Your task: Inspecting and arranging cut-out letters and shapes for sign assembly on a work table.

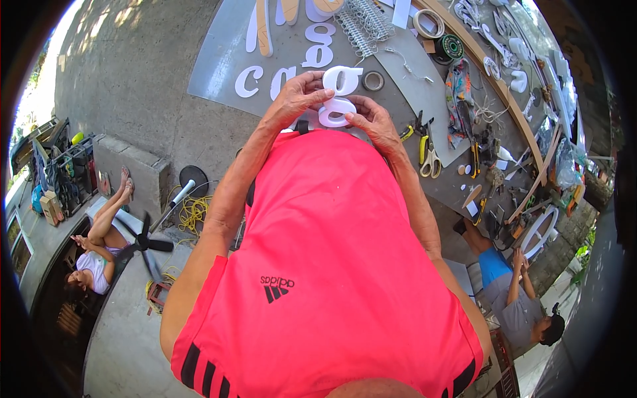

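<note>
A thick white cut-out letter (342, 80) with two loops is held upright close in front of my body. The fingers of my left hand (298, 99) are closed on its left side, near the narrow middle. My right hand (375, 123) grips the lower loop from the right, thumb in front and fingers behind. More flat white letters lie on the grey sheet beyond: a curved one (249, 81) at the left and a double-looped one (318, 46) farther off. A roll of tape (373, 81) lies just right of the held letter.
On the worktable's right are scissors (430, 162), pliers (407, 132), a green-rimmed spool (449, 48), a roll of masking tape (428, 24) and a long wooden strip (507, 99). A fan (142, 242) stands left. One person (96, 268) sits left, another (521, 308) right, holding a white ring-shaped piece (541, 232).
</note>
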A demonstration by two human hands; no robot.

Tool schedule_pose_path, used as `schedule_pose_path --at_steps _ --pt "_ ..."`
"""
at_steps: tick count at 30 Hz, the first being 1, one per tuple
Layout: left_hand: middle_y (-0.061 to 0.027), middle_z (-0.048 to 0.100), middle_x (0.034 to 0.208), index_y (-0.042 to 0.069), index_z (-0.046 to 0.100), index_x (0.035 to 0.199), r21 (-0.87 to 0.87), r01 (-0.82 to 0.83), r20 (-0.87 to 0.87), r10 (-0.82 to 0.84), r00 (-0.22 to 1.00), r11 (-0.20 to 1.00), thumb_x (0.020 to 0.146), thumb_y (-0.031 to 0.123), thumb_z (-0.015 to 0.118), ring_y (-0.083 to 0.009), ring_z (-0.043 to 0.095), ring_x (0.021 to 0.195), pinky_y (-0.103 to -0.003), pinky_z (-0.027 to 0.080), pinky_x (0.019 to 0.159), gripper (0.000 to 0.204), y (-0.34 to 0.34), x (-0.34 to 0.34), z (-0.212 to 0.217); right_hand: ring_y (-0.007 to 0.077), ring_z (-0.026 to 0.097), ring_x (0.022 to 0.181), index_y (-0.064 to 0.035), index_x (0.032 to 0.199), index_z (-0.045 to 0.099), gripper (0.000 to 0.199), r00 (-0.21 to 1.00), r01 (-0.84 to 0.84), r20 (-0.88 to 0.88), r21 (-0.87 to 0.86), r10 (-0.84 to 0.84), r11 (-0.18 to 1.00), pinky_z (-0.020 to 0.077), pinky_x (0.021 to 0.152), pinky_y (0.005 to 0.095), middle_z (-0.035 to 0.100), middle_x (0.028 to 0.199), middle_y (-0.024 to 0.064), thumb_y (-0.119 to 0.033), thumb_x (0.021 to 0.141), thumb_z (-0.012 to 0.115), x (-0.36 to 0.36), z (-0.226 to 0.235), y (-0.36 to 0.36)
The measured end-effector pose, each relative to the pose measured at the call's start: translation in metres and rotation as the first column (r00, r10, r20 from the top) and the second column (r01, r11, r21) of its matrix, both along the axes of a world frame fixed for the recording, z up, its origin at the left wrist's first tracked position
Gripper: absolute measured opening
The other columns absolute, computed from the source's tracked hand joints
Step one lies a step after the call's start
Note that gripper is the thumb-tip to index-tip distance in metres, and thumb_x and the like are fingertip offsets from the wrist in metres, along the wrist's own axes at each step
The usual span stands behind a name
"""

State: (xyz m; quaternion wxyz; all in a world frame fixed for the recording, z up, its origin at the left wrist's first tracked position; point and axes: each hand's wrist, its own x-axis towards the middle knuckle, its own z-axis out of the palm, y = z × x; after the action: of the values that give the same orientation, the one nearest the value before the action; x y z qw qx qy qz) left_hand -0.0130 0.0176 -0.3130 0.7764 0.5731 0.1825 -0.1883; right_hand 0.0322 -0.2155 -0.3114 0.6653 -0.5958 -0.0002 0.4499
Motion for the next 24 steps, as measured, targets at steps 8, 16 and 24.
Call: schedule_pose_path --at_steps 8,16,24 --pt "-0.0120 0.068 0.122 -0.001 0.049 0.141 0.006 0.001 0.001 -0.001 1.000 1.000 0.089 0.031 0.076 -0.0170 0.065 0.106 -0.030 0.053 0.083 0.067 0.000 0.000 0.004 0.0179 0.066 0.097 0.0048 0.127 0.057 0.048 0.999 -0.001 0.036 -0.006 0.001 1.000 0.0541 0.081 0.0306 0.068 0.110 0.0131 -0.021 0.091 0.072 0.001 0.005 -0.001" --pt "-0.0143 0.066 0.123 -0.001 0.042 0.147 -0.050 0.125 0.019 -0.124 0.992 0.991 0.092 0.035 0.072 -0.0189 0.066 0.105 -0.033 0.057 0.084 0.073 0.000 -0.003 0.007 0.0161 0.066 0.094 0.0057 0.127 0.057 0.046 0.995 0.061 0.079 0.008 -0.062 0.998 0.0537 0.080 0.0292 0.069 0.108 0.0120 -0.021 0.091 0.072 0.006 0.012 0.002" --pt "-0.0145 0.065 0.122 -0.004 0.049 0.141 -0.101 0.060 0.051 -0.055 0.997 0.993 0.098 0.037 0.063 -0.0195 0.068 0.102 -0.032 0.061 0.081 0.061 0.000 -0.003 0.009 0.0149 0.066 0.093 0.0059 0.127 0.057 0.046 0.990 0.105 0.087 0.031 -0.108 0.994 0.0535 0.079 0.0287 0.070 0.107 0.0111 -0.020 0.092 0.072 0.006 0.011 0.002"
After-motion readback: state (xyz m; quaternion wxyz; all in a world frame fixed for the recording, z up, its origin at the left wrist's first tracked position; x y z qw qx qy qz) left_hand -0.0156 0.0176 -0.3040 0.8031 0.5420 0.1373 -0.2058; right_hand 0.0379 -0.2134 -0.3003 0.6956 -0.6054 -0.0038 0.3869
